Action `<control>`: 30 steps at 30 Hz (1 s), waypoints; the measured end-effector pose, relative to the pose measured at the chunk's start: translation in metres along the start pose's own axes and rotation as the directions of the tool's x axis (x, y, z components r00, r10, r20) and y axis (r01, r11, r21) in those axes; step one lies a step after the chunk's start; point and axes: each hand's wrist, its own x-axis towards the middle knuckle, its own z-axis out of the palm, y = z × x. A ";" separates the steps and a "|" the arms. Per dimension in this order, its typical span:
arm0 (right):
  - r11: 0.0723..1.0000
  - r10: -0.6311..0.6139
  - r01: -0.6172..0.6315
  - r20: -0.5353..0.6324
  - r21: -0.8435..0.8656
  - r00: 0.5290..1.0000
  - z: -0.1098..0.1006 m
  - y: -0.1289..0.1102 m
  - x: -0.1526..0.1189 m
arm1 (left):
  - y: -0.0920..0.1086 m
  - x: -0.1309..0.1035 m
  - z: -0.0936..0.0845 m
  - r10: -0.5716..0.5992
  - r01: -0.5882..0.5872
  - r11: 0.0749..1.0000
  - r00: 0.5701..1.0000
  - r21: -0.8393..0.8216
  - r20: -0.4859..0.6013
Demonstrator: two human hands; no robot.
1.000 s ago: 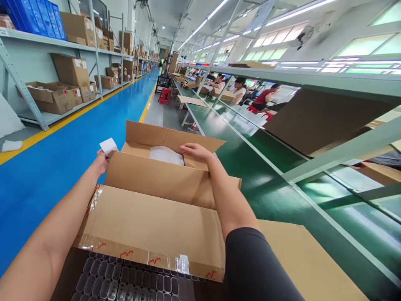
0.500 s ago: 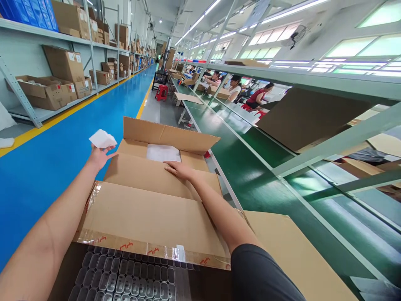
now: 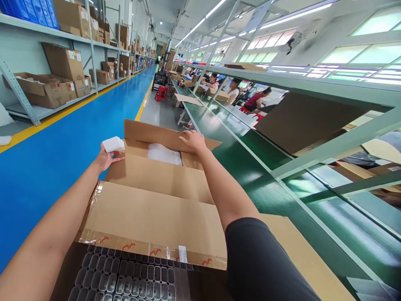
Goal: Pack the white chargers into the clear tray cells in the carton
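Note:
An open cardboard carton (image 3: 156,177) stands in front of me, its flaps partly raised. My left hand (image 3: 105,159) grips a small stack of white sheets (image 3: 113,144), perhaps paper or thin foam, at the carton's far left corner; its thumb and a finger reach toward the cardboard. At the far side, my right hand (image 3: 193,142) has its fingers bent over the top edge of the carton flap (image 3: 150,133). Between the flaps a white translucent sheet (image 3: 164,154) shows inside. Closer to me, rows of small clear plastic containers (image 3: 125,280) lie in a dark space below the near taped flap (image 3: 156,221).
A green-topped workbench (image 3: 238,167) with metal frames runs along the right. A flat cardboard piece (image 3: 288,238) lies at its near end. Shelves with boxes (image 3: 62,62) line the left beyond a blue floor (image 3: 40,184). Several people sit farther along the bench, near a red stool (image 3: 161,93).
My right hand has moved from the inner cardboard flap up and right to the far flap's edge. My left hand has shifted right with the white sheets, closer to the carton's corner.

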 end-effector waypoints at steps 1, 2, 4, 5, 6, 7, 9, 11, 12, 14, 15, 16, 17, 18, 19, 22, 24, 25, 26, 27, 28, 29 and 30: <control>1.000 -0.017 0.017 0.033 -0.011 0.999 0.006 -0.001 -0.009 | 0.002 -0.001 0.000 -0.014 0.014 1.000 1.000 -0.002 -0.004; 0.999 -0.039 0.040 0.062 -0.021 0.997 0.015 -0.002 -0.021 | 0.004 -0.002 0.000 -0.027 0.026 1.000 1.000 -0.006 -0.010; 0.995 -0.087 0.092 0.113 -0.034 0.990 0.037 -0.005 -0.049 | 0.008 -0.003 -0.001 -0.040 0.039 0.999 0.999 -0.019 -0.034; 0.993 -0.110 0.116 0.122 -0.038 0.986 0.048 -0.007 -0.062 | 0.009 -0.003 -0.001 -0.044 0.042 0.999 0.998 -0.025 -0.048; 0.991 -0.124 0.130 0.125 -0.041 0.984 0.058 -0.009 -0.074 | 0.011 -0.004 -0.001 -0.047 0.046 0.999 0.997 -0.028 -0.062; 0.990 -0.131 0.138 0.122 -0.044 0.984 0.067 -0.010 -0.083 | 0.012 -0.004 -0.002 -0.051 0.049 0.998 0.996 -0.029 -0.075; 0.989 -0.133 0.139 0.111 -0.044 0.985 0.080 -0.012 -0.094 | 0.017 -0.005 -0.004 -0.059 0.057 0.998 0.994 -0.027 -0.093; 0.989 -0.136 0.142 0.116 -0.039 0.984 0.087 -0.011 -0.097 | 0.026 -0.006 -0.008 -0.058 0.056 0.998 0.992 -0.026 -0.111; 0.988 -0.141 0.147 0.127 -0.036 0.982 0.088 -0.010 -0.096 | 0.032 -0.007 -0.010 -0.044 0.040 0.999 0.991 -0.033 -0.125; 0.986 -0.157 0.164 0.162 -0.029 0.974 0.088 -0.008 -0.094 | 0.045 -0.008 -0.013 0.011 -0.021 0.998 0.988 -0.060 -0.157; 0.984 -0.167 0.174 0.181 -0.025 0.969 0.088 -0.007 -0.093 | 0.050 -0.009 -0.014 0.043 -0.057 0.995 0.984 -0.078 -0.175; 0.983 -0.174 0.182 0.197 -0.022 0.965 0.088 -0.007 -0.092 | 0.055 -0.009 -0.014 0.064 -0.083 0.992 0.980 -0.094 -0.189; 0.983 -0.176 0.184 0.207 -0.019 0.962 0.089 -0.008 -0.092 | 0.058 -0.010 -0.013 0.070 -0.092 0.990 0.978 -0.103 -0.196; 0.984 -0.169 0.177 0.210 -0.019 0.963 0.090 -0.010 -0.092 | 0.060 -0.009 -0.011 0.062 -0.084 0.991 0.978 -0.102 -0.197; 0.987 -0.149 0.157 0.207 -0.021 0.967 0.093 -0.013 -0.092 | 0.060 -0.009 -0.007 0.054 -0.074 0.993 0.979 -0.095 -0.195; 0.997 -0.065 0.071 0.178 -0.028 0.982 0.104 -0.023 -0.091 | 0.058 -0.007 0.003 0.052 -0.058 0.998 0.987 -0.035 -0.154; 0.999 -0.034 0.039 0.174 -0.026 0.984 0.113 -0.028 -0.089 | 0.057 -0.006 0.008 0.067 -0.067 0.998 0.993 0.013 -0.099; 0.999 -0.028 0.033 0.189 -0.024 0.982 0.116 -0.028 -0.087 | 0.056 -0.005 0.010 0.071 -0.068 0.997 0.995 0.034 -0.070; 0.999 -0.022 0.028 0.218 -0.024 0.976 0.120 -0.028 -0.085 | 0.056 -0.004 0.012 0.067 -0.065 0.997 0.997 0.052 -0.047; 0.999 -0.015 0.022 0.254 -0.026 0.967 0.123 -0.027 -0.083 | 0.055 -0.004 0.013 0.066 -0.063 0.996 0.997 0.066 -0.038; 0.999 -0.007 0.017 0.292 -0.030 0.957 0.126 -0.026 -0.081 | 0.054 -0.004 0.014 0.067 -0.063 0.995 0.997 0.076 -0.043; 0.999 -0.002 0.014 0.323 -0.034 0.946 0.128 -0.025 -0.080 | 0.053 -0.004 0.016 0.064 -0.060 0.995 0.996 0.083 -0.056; 0.999 0.001 0.013 0.340 -0.037 0.940 0.130 -0.024 -0.079 | 0.052 -0.005 0.019 0.059 -0.052 0.995 0.996 0.090 -0.071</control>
